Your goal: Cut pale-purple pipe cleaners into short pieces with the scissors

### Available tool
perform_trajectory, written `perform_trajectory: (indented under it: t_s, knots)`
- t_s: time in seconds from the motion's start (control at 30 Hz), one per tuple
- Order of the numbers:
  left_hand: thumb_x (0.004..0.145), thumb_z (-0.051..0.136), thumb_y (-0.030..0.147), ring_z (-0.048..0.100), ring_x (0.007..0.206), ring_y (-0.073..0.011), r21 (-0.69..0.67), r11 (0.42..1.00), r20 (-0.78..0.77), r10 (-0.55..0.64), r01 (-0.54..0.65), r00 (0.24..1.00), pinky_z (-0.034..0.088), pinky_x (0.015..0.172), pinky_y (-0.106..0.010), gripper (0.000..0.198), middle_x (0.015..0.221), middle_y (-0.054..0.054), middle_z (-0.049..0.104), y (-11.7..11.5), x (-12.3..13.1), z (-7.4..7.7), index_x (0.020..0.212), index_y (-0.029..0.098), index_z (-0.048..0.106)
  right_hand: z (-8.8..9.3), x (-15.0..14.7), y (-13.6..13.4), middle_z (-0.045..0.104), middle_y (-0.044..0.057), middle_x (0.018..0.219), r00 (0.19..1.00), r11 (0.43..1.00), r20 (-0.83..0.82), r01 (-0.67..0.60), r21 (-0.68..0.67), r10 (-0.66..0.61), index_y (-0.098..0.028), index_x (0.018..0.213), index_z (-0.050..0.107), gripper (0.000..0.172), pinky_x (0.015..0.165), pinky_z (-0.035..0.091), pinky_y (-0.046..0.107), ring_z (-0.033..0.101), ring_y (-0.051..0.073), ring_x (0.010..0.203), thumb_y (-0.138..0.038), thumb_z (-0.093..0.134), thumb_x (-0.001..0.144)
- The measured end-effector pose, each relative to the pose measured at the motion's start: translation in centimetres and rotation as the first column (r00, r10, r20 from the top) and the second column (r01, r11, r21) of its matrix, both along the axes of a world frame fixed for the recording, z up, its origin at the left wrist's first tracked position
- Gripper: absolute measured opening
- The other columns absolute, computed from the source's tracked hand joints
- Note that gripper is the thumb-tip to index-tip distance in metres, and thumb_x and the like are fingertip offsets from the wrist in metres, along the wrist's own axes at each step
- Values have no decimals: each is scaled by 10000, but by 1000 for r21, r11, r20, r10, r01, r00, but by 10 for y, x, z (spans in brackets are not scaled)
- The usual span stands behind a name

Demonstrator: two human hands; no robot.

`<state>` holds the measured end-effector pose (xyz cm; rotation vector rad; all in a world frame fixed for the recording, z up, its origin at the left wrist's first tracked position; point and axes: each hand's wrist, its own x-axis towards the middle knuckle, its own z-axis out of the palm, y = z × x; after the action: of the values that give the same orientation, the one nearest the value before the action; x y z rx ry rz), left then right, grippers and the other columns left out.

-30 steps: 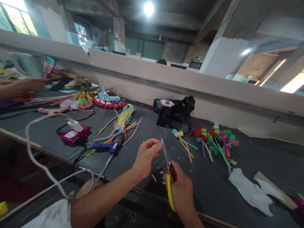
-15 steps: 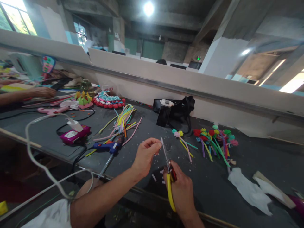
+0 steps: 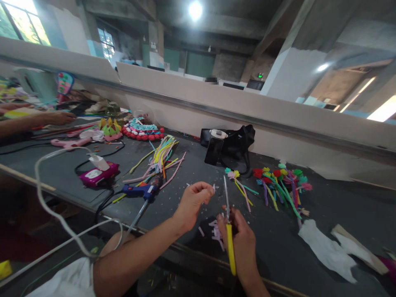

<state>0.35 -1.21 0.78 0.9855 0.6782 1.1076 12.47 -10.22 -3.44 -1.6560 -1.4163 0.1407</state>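
My right hand [image 3: 239,239] is closed round yellow-handled scissors [image 3: 229,235], whose blades point up and away from me. My left hand [image 3: 194,202] hovers just left of the blades, fingertips pinched on a tiny pale piece [image 3: 213,188] too small to name. Pale cut scraps [image 3: 216,232] lie on the dark table [image 3: 185,173] under my hands. A blue glue gun [image 3: 141,190] rests to the left of my left hand.
Loose coloured pipe cleaners [image 3: 161,159] lie beyond the glue gun. Finished pipe-cleaner flowers [image 3: 280,183] lie to the right, a black bag [image 3: 232,144] behind. A pink device [image 3: 98,173] with cables sits left. Another person's hand [image 3: 58,118] works far left. White cloth [image 3: 324,247] lies at right.
The scissors swung to point more upright and shifted slightly right, away from my left hand. My left hand stayed nearly in place. The other person's hand moved across their work.
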Motion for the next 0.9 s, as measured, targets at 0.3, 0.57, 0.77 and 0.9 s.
perform_trajectory:
  t_s: [0.3,0.57,0.77,0.9]
  knots:
    - [635,648,169,459,555,-132,401,911,-571,171,91,803,309,553,-239,34,558,14,548,38,-11,-22,606,183,636,8,14,1,680,28,820,996,997,-52,71,-6,-71,-176,1039,655,371,597,498,235,617,139,605,-477,568,840]
    - [689,595,113,536,701,-163,549,806,-555,155,220,817,379,674,-263,139,742,-25,615,28,-6,-20,755,195,685,-2,18,4,683,71,1013,992,988,-34,128,86,-125,-175,1183,575,452,721,512,284,661,176,790,-436,580,814]
    - [775,645,317,565,706,-158,253,882,-332,-307,398,892,424,697,-276,172,740,-47,645,-6,4,-6,816,154,681,2,19,5,654,85,1171,997,997,-7,78,-4,-78,-196,1240,533,460,783,513,311,655,206,959,-299,557,792]
    - [756,671,431,540,652,-133,129,894,-253,-388,428,886,414,642,-253,290,691,-24,614,-10,6,-8,771,142,648,2,15,6,628,91,1229,992,995,71,101,-6,-100,-198,1277,508,467,868,485,353,618,223,1057,-274,508,816]
